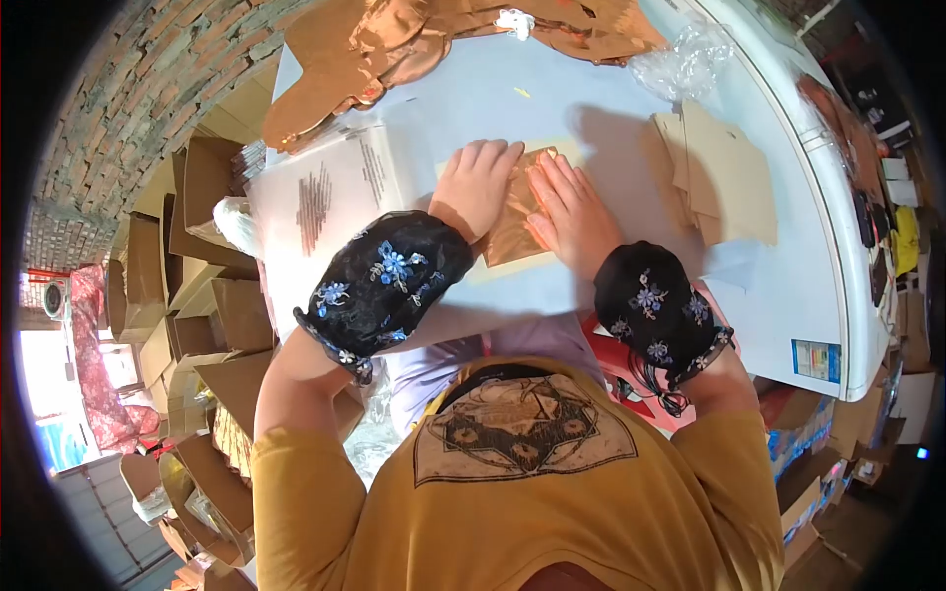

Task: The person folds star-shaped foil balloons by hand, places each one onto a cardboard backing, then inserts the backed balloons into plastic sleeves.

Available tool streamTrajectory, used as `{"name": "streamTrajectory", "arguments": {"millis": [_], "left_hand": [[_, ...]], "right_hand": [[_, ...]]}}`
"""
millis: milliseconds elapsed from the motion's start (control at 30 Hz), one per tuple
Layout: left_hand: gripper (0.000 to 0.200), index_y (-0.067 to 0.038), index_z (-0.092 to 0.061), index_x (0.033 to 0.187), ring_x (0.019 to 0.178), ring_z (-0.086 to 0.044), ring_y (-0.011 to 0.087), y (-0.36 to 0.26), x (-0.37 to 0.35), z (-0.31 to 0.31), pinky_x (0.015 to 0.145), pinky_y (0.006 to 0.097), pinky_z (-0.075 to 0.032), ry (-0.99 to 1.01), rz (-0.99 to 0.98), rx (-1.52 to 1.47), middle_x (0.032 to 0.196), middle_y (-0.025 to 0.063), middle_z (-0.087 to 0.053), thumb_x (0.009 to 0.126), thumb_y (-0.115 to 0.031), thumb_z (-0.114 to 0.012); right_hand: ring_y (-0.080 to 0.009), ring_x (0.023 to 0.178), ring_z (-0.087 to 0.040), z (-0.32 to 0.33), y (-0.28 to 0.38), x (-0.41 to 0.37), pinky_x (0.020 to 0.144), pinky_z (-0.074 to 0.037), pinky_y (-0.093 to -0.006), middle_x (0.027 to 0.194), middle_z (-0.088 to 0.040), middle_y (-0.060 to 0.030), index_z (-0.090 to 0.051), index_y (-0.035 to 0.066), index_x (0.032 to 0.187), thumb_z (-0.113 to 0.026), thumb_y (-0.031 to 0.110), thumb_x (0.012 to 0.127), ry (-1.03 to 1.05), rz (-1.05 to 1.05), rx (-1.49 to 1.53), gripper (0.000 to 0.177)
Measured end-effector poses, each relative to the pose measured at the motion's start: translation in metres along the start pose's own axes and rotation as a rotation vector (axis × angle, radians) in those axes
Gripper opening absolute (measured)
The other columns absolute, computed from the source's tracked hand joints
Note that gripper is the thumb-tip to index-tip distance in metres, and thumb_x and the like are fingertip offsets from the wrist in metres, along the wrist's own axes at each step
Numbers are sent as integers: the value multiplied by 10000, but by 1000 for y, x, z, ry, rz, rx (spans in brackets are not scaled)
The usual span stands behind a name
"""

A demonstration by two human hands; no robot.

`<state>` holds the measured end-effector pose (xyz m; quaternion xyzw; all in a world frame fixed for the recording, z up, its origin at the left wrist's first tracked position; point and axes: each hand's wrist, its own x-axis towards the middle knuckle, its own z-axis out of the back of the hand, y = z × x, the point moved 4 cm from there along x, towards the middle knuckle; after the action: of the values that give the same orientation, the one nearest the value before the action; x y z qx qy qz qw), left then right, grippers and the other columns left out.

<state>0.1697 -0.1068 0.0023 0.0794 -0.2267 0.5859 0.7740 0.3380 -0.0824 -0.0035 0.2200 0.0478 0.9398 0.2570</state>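
Centre frame, we press our left hand (478, 187) and right hand (572, 212), open-palmed and clasping nothing, onto a copper foil sheet (507, 241) on the white table (591, 98); it looks light, thin and easily creased, best lifted by its edges.

You have one copper foil sheet (514, 231), one cardboard stack (724, 182), one printed-paper pile (330, 192), two floral sleeves (389, 281), one plastic bag (685, 59).
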Motion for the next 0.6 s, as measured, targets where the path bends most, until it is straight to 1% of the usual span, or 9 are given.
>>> {"name": "streamTrajectory", "arguments": {"millis": [33, 133, 233, 333, 433, 533, 567, 600], "left_hand": [[510, -96, -494, 1381, 1150, -515, 278, -3, 0, 3, 974, 414, -418, -73, -25, 24, 1187, 83, -556, 876, -139, -542], [623, -122, -441, 1450, 1225, -481, 310, -7, -1, -2, 1027, 421, -401, 131, 122, 58, 1310, 107, -510, 848, -122, -601], [649, -133, -447, 1451, 1240, -463, 346, -17, 9, 15, 1028, 422, -389, 354, 261, 5, 1316, 125, -513, 827, -137, -624], [676, -120, -459, 1436, 1152, -538, 350, -13, 7, 7, 963, 417, -436, 380, 239, -58, 1216, 144, -586, 798, -176, -677], [624, -64, -548, 1327, 1003, -612, 330, -7, 12, 1, 864, 407, -477, 705, 399, -455, 1055, 161, -650, 755, -217, -744], [533, -6, -625, 1174, 885, -635, 296, -2, 28, -2, 785, 382, -494, 850, 157, -350, 959, 163, -673, 735, -258, -794], [450, -9, -673, 1076, 896, -622, 247, -3, 31, -3, 781, 377, -483, 866, 62, -310, 987, 143, -687, 759, -298, -809], [428, -14, -677, 1073, 891, -622, 227, -2, 30, -5, 774, 369, -484, 896, 143, -378, 993, 126, -690, 767, -281, -813]], "right_hand": [[-383, 1423, -332, 0, -1, 0, 1156, -295, -495, 1492, -396, -243, -463, -38, 1383, -627, 261, 926, 4, 11, 3, 571], [-381, 1424, -331, 2, 1, -9, 1161, -289, -489, 1493, -395, -241, -466, -34, 1381, -637, 260, 916, 19, 43, 24, 576], [-377, 1425, -331, 9, 4, -19, 1166, -284, -480, 1496, -394, -234, -465, -27, 1388, -645, 257, 906, 46, 68, 38, 588], [-372, 1429, -328, 17, 10, -33, 1167, -282, -475, 1503, -392, -222, -446, -17, 1414, -640, 260, 905, 99, 83, 42, 611], [-369, 1433, -325, 22, 14, -42, 1166, -281, -473, 1509, -392, -212, -426, -7, 1439, -629, 274, 910, 130, 113, 46, 633], [-368, 1433, -326, 25, 16, -46, 1166, -280, -470, 1513, -392, -206, -416, -3, 1450, -621, 295, 915, 170, 145, 36, 645], [-368, 1432, -328, 24, 15, -47, 1166, -280, -468, 1513, -392, -206, -417, -3, 1449, -621, 303, 916, 180, 148, 32, 647], [-367, 1431, -330, 24, 14, -48, 1166, -279, -467, 1513, -393, -206, -418, -3, 1447, -620, 311, 916, 190, 152, 27, 649]]}}
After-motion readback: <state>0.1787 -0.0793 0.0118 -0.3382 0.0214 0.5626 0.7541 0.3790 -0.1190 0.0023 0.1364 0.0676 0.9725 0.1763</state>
